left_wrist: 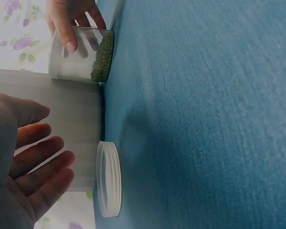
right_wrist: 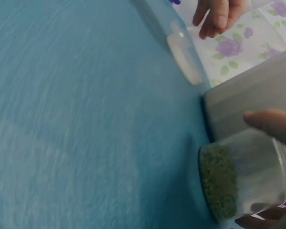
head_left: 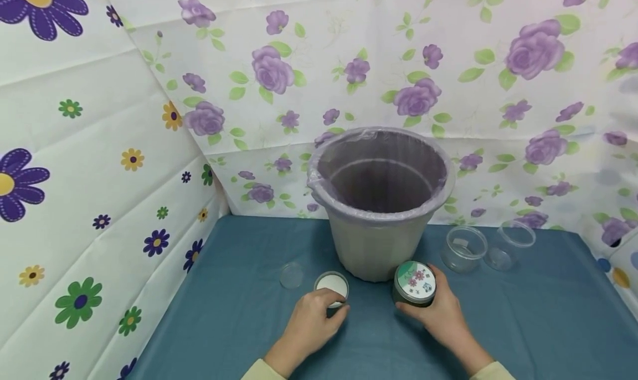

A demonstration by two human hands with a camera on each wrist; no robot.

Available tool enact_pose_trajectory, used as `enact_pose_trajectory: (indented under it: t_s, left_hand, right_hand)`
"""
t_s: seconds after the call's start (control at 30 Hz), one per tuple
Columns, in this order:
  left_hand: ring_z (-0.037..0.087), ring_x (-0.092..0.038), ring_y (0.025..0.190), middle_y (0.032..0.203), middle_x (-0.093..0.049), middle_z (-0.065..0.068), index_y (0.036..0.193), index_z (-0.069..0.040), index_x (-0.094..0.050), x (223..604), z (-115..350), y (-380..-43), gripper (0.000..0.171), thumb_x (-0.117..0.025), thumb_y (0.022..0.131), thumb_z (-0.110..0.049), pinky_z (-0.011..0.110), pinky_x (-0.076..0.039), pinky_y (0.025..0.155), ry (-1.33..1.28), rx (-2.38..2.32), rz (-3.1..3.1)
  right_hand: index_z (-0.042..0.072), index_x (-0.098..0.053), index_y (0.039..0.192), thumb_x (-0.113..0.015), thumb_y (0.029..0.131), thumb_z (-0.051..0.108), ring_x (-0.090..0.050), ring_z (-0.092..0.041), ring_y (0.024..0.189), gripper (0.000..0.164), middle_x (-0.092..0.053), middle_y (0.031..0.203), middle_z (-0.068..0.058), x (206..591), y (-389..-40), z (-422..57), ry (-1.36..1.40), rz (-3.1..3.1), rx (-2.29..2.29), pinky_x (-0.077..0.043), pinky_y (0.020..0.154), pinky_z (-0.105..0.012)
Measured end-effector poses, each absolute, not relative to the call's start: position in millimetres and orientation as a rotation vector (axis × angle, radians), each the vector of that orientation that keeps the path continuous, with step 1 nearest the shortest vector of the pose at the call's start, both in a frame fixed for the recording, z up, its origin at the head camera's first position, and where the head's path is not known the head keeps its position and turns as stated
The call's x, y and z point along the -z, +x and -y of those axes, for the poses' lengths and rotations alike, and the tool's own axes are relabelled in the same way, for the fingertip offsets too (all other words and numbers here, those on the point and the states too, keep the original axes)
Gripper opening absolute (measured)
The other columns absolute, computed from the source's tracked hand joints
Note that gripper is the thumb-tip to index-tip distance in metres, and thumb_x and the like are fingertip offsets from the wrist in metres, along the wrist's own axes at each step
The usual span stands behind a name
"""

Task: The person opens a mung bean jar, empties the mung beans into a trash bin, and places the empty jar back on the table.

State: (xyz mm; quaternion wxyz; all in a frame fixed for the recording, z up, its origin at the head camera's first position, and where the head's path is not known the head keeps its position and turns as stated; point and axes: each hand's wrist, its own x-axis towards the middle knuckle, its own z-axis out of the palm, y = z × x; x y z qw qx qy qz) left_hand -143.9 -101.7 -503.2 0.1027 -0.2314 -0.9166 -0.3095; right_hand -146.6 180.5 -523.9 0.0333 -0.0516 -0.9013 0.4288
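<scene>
My right hand [head_left: 443, 308] grips a clear jar [head_left: 415, 285] from its right side, thumb and fingers spread round it. A round label with pink flowers shows on the jar's top, and small green beans [left_wrist: 103, 58] fill its lower part. The left hand [head_left: 314, 319] hovers over a white-centred round lid [head_left: 331, 283] with a clear rim. In the left wrist view its fingers [left_wrist: 43, 164] are loosely bent and hold nothing, with the lid [left_wrist: 108, 179] lying on the cloth apart from them.
A grey bucket [head_left: 381, 241] lined with a thin bag stands behind the hands. Two clear tubs [head_left: 463, 261] [head_left: 500, 258] are at its right. A thin clear disc [head_left: 291, 275] lies left of the lid on the blue cloth [head_left: 224, 313]. Flowered sheets hang behind and at the sides.
</scene>
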Motion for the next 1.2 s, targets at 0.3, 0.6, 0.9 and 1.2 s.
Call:
enact_pose_trajectory:
  t_s: [0.3, 0.6, 0.9, 1.2]
  left_hand:
    - [0.009, -0.067, 0.085, 0.093, -0.069, -0.01, 0.094, -0.028, -0.069, 496, 97, -143, 0.012, -0.068, 0.084, -0.036, 0.024, -0.054, 0.072, -0.703, 0.902, 2.738]
    - [0.005, -0.064, 0.092, 0.1, -0.068, -0.011, 0.102, -0.028, -0.067, 494, 93, -140, 0.02, -0.068, 0.084, -0.036, 0.025, -0.053, 0.076, -0.646, 0.917, 2.754]
    - [0.005, -0.063, 0.095, 0.105, -0.067, -0.011, 0.108, -0.029, -0.065, 481, 82, -139, 0.027, -0.065, 0.085, -0.043, 0.028, -0.054, 0.078, -0.628, 0.951, 2.708]
    - [0.006, -0.055, 0.116, 0.125, -0.056, -0.013, 0.127, -0.031, -0.052, 453, 64, -132, 0.054, -0.058, 0.082, -0.061, 0.033, -0.05, 0.092, -0.782, 1.12, 2.687]
  right_hand:
    - [0.012, -0.03, 0.141, -0.081, 0.06, 0.056, -0.058, -0.028, 0.109, 0.106, -0.056, 0.123, -0.012, 530, -147, -179, -0.187, 2.683, -1.234, -0.047, 0.084, -0.047]
    - [0.026, -0.041, 0.133, -0.083, 0.052, 0.059, -0.058, -0.015, 0.101, 0.097, -0.058, 0.116, 0.004, 515, -139, -178, -0.167, 2.581, -1.261, -0.048, 0.08, -0.04]
    - [0.031, -0.038, 0.135, -0.084, 0.055, 0.054, -0.052, -0.009, 0.109, 0.096, -0.049, 0.126, 0.01, 500, -124, -172, -0.008, 2.578, -1.376, -0.048, 0.086, -0.039]
    - [0.041, -0.044, 0.128, -0.08, 0.052, 0.063, -0.055, -0.003, 0.095, 0.087, -0.049, 0.115, 0.018, 497, -117, -163, 0.193, 2.679, -1.175, -0.05, 0.077, -0.035]
